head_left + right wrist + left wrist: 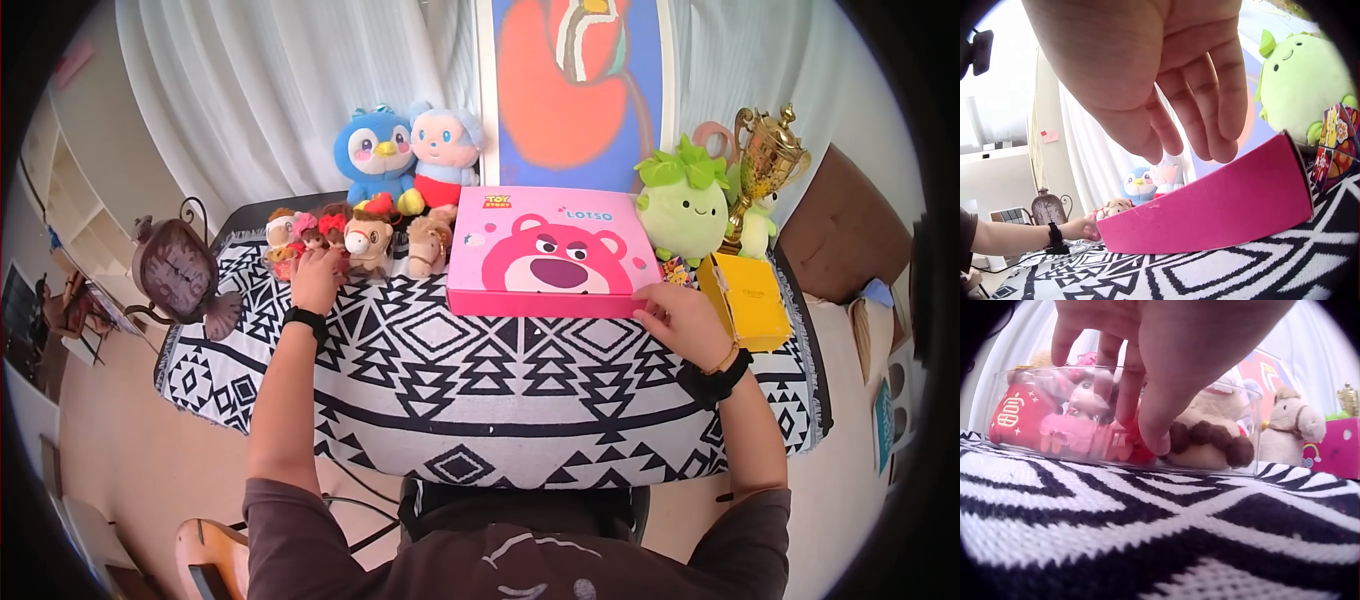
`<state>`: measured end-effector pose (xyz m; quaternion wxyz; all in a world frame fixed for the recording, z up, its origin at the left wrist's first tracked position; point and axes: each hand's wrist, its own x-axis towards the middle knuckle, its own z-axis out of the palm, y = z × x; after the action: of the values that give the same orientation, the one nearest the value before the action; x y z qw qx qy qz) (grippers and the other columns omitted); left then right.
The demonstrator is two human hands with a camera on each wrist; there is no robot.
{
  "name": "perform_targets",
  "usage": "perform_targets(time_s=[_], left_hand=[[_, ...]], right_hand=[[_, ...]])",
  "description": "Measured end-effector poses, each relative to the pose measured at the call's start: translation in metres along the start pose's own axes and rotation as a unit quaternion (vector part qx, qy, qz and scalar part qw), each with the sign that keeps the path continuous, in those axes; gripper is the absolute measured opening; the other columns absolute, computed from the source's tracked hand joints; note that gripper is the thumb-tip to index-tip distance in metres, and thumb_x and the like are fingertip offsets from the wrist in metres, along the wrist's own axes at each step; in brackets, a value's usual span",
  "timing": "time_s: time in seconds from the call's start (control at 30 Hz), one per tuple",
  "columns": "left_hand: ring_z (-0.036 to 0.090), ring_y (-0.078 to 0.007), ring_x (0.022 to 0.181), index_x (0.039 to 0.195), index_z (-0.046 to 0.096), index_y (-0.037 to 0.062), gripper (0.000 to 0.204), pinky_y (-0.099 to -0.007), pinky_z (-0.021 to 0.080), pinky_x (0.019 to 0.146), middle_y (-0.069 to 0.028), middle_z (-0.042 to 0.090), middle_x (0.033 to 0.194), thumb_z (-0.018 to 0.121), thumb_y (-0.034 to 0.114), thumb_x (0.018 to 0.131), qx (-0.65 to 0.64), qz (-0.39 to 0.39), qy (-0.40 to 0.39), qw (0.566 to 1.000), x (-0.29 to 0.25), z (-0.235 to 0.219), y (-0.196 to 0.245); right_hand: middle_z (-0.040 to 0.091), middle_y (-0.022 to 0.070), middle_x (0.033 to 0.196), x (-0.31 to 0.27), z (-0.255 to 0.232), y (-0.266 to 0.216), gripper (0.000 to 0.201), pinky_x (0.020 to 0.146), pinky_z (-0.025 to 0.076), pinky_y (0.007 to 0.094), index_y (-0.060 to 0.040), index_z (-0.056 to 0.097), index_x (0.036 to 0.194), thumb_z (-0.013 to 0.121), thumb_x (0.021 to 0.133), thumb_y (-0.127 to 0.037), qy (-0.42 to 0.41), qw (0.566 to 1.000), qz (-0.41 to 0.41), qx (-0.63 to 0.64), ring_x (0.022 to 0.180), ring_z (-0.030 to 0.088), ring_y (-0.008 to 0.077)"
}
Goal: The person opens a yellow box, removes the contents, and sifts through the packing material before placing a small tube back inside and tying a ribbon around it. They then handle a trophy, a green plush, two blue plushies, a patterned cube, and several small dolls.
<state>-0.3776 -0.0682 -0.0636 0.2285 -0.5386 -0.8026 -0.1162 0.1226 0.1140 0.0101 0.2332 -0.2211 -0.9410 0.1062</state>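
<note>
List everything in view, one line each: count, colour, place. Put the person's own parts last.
pink box: 1, pink with a bear face, centre of the table
clear case: 1, see-through with small dolls inside, left of the pink box
horse toys: 2, beige, between case and pink box
penguin plush: 1, blue, back left
doll plush: 1, light blue hair, red outfit, beside the penguin
green plush: 1, green, right of the pink box
trophy: 1, gold, back right
yellow box: 1, yellow, right edge
clock: 1, brown, left edge
cloth: 1, black and white, over the table
painting: 1, red on blue, behind
left hand: fingers on the case
right hand: at the pink box's near right corner
</note>
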Motion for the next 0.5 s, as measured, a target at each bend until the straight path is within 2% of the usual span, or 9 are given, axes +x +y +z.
perform_targets(time_s=[0.13, 0.2, 0.23, 0.3, 0.33, 0.43, 0.47, 0.5], left_hand=[[0.054, -0.0332, 0.103, 0.101, 0.062, 0.0097, 0.031, -0.0422, 0.046, 0.085, -0.0112, 0.062, 0.100, 0.067, 0.008, 0.071, -0.030, -0.010, -0.037, 0.999, 0.006, -0.001, -0.004], [0.054, -0.0348, 0.101, 0.100, 0.063, 0.0084, 0.025, -0.0412, 0.047, 0.085, -0.0126, 0.063, 0.097, 0.061, 0.007, 0.075, -0.035, -0.005, -0.070, 0.997, 0.009, -0.003, -0.005], [0.054, -0.0348, 0.101, 0.100, 0.063, 0.0084, 0.025, -0.0412, 0.047, 0.085, -0.0126, 0.063, 0.097, 0.061, 0.007, 0.075, -0.036, -0.004, -0.068, 0.997, 0.009, -0.003, -0.008], [0.055, -0.0350, 0.100, 0.101, 0.063, 0.0075, 0.023, -0.0420, 0.047, 0.084, -0.0143, 0.063, 0.095, 0.055, 0.006, 0.079, -0.072, 0.015, -0.018, 0.997, 0.010, -0.004, -0.013], [0.055, -0.0355, 0.099, 0.103, 0.063, 0.0070, 0.025, -0.0426, 0.046, 0.084, -0.0152, 0.062, 0.096, 0.051, 0.006, 0.081, -0.045, 0.002, -0.046, 0.998, 0.014, -0.021, -0.008], [0.055, -0.0359, 0.101, 0.103, 0.061, 0.0067, 0.025, -0.0438, 0.048, 0.082, -0.0147, 0.062, 0.098, 0.060, 0.007, 0.077, -0.016, 0.008, -0.014, 1.000, 0.009, -0.065, 0.007], [0.055, -0.0346, 0.102, 0.103, 0.060, 0.0073, 0.028, -0.0444, 0.048, 0.081, -0.0130, 0.062, 0.096, 0.064, 0.008, 0.075, -0.011, 0.005, -0.025, 1.000, 0.005, -0.081, 0.014], [0.056, -0.0329, 0.100, 0.101, 0.060, 0.0083, 0.027, -0.0446, 0.048, 0.078, -0.0111, 0.061, 0.093, 0.065, 0.010, 0.075, 0.014, 0.023, -0.002, 1.000, -0.003, -0.096, 0.022]], right_hand=[[0.062, 0.0079, 0.071, 0.000, 0.000, -0.018, 0.018, 0.057, 0.049, 0.0314, -0.0062, 0.063, 0.096, 0.067, 0.082, -0.016, -0.018, 0.998, 0.039, 0.049, 0.061, 0.062, 0.0206], [0.062, 0.0078, 0.070, -0.001, -0.002, -0.023, 0.017, 0.058, 0.049, 0.0313, -0.0062, 0.063, 0.095, 0.067, 0.082, -0.016, -0.019, 0.997, 0.045, 0.067, 0.061, 0.062, 0.0204], [0.062, 0.0078, 0.070, -0.001, -0.002, -0.024, 0.017, 0.058, 0.049, 0.0313, -0.0062, 0.063, 0.095, 0.067, 0.082, -0.016, -0.017, 0.997, 0.045, 0.066, 0.061, 0.062, 0.0204], [0.062, 0.0075, 0.071, -0.002, -0.003, -0.025, 0.017, 0.057, 0.049, 0.0302, -0.0063, 0.064, 0.096, 0.067, 0.082, -0.017, -0.014, 0.997, 0.034, 0.065, 0.061, 0.061, 0.0201], [0.062, 0.0075, 0.071, -0.003, -0.004, -0.025, 0.017, 0.057, 0.049, 0.0302, -0.0063, 0.064, 0.096, 0.067, 0.082, -0.017, -0.014, 0.997, 0.036, 0.063, 0.061, 0.061, 0.0201], [0.062, 0.0071, 0.072, -0.004, -0.004, -0.028, 0.018, 0.057, 0.049, 0.0294, -0.0063, 0.064, 0.097, 0.066, 0.083, -0.017, -0.026, 0.997, 0.038, 0.060, 0.061, 0.062, 0.0196], [0.062, 0.0068, 0.072, -0.004, -0.004, -0.030, 0.018, 0.056, 0.048, 0.0271, -0.0050, 0.064, 0.098, 0.067, 0.083, -0.015, -0.022, 0.998, 0.028, 0.061, 0.060, 0.060, 0.0173], [0.062, 0.0064, 0.073, -0.004, -0.003, -0.031, 0.018, 0.056, 0.048, 0.0248, -0.0038, 0.064, 0.099, 0.067, 0.083, -0.012, -0.018, 0.998, 0.019, 0.062, 0.059, 0.059, 0.0150]])
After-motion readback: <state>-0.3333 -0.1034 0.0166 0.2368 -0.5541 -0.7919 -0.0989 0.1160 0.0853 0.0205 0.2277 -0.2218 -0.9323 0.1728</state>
